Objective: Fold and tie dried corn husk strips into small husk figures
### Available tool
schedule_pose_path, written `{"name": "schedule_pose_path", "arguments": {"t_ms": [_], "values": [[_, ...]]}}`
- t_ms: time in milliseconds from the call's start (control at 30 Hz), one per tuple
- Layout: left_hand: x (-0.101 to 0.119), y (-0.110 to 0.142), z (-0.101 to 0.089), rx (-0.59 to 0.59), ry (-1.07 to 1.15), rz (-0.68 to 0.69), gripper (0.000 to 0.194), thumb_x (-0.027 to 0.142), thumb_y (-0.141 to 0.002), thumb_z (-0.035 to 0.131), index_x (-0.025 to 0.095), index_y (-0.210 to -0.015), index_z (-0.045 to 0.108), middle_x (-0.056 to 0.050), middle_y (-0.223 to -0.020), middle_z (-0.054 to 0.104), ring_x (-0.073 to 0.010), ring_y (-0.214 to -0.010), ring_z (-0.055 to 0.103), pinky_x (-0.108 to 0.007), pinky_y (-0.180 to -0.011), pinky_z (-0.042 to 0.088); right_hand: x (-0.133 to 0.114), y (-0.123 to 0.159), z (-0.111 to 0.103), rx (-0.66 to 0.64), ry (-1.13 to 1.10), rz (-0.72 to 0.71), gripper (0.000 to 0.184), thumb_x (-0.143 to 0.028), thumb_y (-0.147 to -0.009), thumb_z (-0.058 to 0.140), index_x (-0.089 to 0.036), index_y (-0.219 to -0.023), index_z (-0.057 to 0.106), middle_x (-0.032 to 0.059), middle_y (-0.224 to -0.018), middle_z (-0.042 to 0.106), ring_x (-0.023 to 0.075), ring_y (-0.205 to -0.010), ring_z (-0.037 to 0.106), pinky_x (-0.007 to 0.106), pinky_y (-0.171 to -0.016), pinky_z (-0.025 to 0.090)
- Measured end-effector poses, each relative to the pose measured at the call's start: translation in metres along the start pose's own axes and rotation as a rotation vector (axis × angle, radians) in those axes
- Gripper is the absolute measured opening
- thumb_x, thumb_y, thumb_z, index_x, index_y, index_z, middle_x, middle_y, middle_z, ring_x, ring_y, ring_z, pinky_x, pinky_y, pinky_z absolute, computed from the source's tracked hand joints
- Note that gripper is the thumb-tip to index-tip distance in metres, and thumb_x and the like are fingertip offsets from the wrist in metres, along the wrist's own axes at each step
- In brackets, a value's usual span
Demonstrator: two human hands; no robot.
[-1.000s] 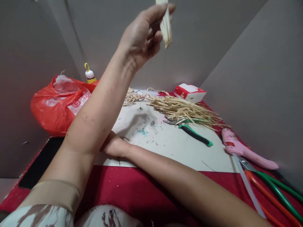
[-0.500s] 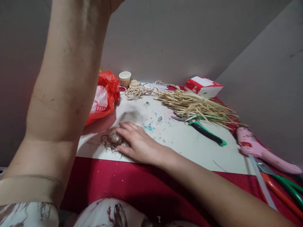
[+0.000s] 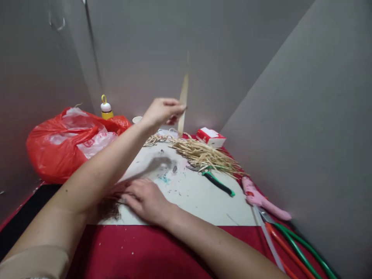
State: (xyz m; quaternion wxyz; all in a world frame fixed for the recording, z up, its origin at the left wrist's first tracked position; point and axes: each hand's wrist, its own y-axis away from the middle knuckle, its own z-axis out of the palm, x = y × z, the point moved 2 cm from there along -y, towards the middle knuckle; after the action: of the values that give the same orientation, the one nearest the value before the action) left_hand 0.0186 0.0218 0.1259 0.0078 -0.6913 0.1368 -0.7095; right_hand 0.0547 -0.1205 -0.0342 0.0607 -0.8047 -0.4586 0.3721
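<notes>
Pale strip is up in the air, seen above the far side of the white board, clamped between thumb and fingertips of the left hand. It could slip or bend, the pinch catching one short stretch only; its low end could snag on the straw pile if lowered there. Long axis near upright, blurred top leaning slightly right. Right hand lies by dark fibres; whether its fingers grip any, cannot tell.

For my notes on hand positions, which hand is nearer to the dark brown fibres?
Right: the right hand lies beside the dark brown fibres; the left hand is raised beyond them.
</notes>
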Motion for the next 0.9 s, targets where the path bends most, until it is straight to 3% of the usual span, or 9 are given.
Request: {"name": "schedule_pose_path", "arguments": {"t_ms": [67, 133, 233, 300, 400, 600, 733, 900], "values": [[-0.032, 0.006, 0.002, -0.031, -0.009, -0.033, 0.013, 0.013, -0.072, 0.074, 0.011, -0.065, 0.064, 0.002, -0.052, 0.053, -0.0040, -0.046, 0.046, -0.020, -0.049, 0.036, 0.025, 0.007, -0.028, 0.284, -0.062, 0.124, 0.027, -0.031, -0.091, 0.048, -0.017, -0.073, 0.063, 0.0044, -0.072, 0.065, 0.0143, -0.069, 0.058, 0.028, -0.068, 0.045], [-0.058, 0.005, 0.000, -0.045, -0.011, -0.086, 0.011, 0.010, -0.070, 0.073, 0.011, -0.063, 0.064, 0.001, -0.053, 0.055, -0.0048, -0.046, 0.047, -0.021, -0.049, 0.037, 0.051, 0.015, -0.055, 0.573, -0.170, 0.289, 0.029, -0.034, -0.089, 0.051, -0.018, -0.066, 0.058, 0.0002, -0.059, 0.056, 0.0125, -0.057, 0.053, 0.026, -0.060, 0.043], [-0.085, 0.000, -0.002, -0.072, -0.034, -0.152, 0.008, 0.008, -0.068, 0.071, 0.011, -0.061, 0.066, 0.001, -0.051, 0.055, -0.0058, -0.046, 0.047, -0.022, -0.051, 0.039, 0.084, 0.021, -0.084, 0.903, -0.404, 0.476, 0.021, -0.038, -0.081, 0.059, -0.018, -0.077, 0.056, -0.0036, -0.062, 0.054, 0.0104, -0.051, 0.051, 0.023, -0.051, 0.041], [-0.096, 0.001, 0.001, -0.163, -0.042, -0.188, 0.004, 0.010, -0.065, 0.072, 0.011, -0.065, 0.068, 0.000, -0.053, 0.058, -0.0059, -0.047, 0.047, -0.022, -0.051, 0.039, 0.101, 0.021, -0.092, 1.018, -0.543, 0.547, 0.029, -0.040, -0.075, 0.065, -0.018, -0.093, 0.057, -0.0025, -0.074, 0.059, 0.0097, -0.052, 0.054, 0.021, -0.045, 0.041], [-0.108, 0.006, 0.007, -0.286, -0.055, -0.217, 0.013, 0.012, -0.059, 0.075, 0.011, -0.069, 0.066, 0.000, -0.057, 0.061, -0.0065, -0.049, 0.051, -0.021, -0.052, 0.041, 0.117, 0.018, -0.094, 1.006, -0.686, 0.612, 0.045, -0.042, -0.069, 0.070, -0.016, -0.104, 0.058, 0.0006, -0.084, 0.062, 0.0090, -0.054, 0.056, 0.019, -0.040, 0.040], [-0.119, 0.013, 0.018, -0.369, -0.115, -0.225, 0.029, 0.013, -0.053, 0.080, 0.014, -0.069, 0.055, 0.003, -0.054, 0.059, -0.0084, -0.051, 0.056, -0.021, -0.055, 0.045, 0.125, 0.019, -0.093, 0.910, -0.802, 0.631, 0.033, -0.041, -0.063, 0.074, -0.014, -0.080, 0.064, -0.0029, -0.060, 0.060, 0.0066, -0.045, 0.049, 0.017, -0.038, 0.039], [-0.122, 0.013, 0.016, -0.390, -0.117, -0.256, 0.022, 0.018, -0.060, 0.077, 0.013, -0.073, 0.059, 0.000, -0.059, 0.063, -0.0090, -0.054, 0.059, -0.022, -0.057, 0.046, 0.127, 0.022, -0.098, 0.950, -0.818, 0.637, 0.030, -0.039, -0.059, 0.074, -0.014, -0.071, 0.062, -0.0043, -0.055, 0.057, 0.0075, -0.045, 0.051, 0.017, -0.039, 0.041], [-0.130, 0.011, 0.008, -0.367, -0.165, -0.233, 0.015, 0.021, -0.065, 0.075, 0.013, -0.072, 0.064, 0.000, -0.060, 0.063, -0.0083, -0.054, 0.056, -0.022, -0.057, 0.045, 0.128, 0.022, -0.097, 0.911, -0.782, 0.651, 0.026, -0.037, -0.059, 0.072, -0.015, -0.069, 0.061, -0.0038, -0.054, 0.058, 0.0079, -0.044, 0.052, 0.018, -0.039, 0.042]]}}
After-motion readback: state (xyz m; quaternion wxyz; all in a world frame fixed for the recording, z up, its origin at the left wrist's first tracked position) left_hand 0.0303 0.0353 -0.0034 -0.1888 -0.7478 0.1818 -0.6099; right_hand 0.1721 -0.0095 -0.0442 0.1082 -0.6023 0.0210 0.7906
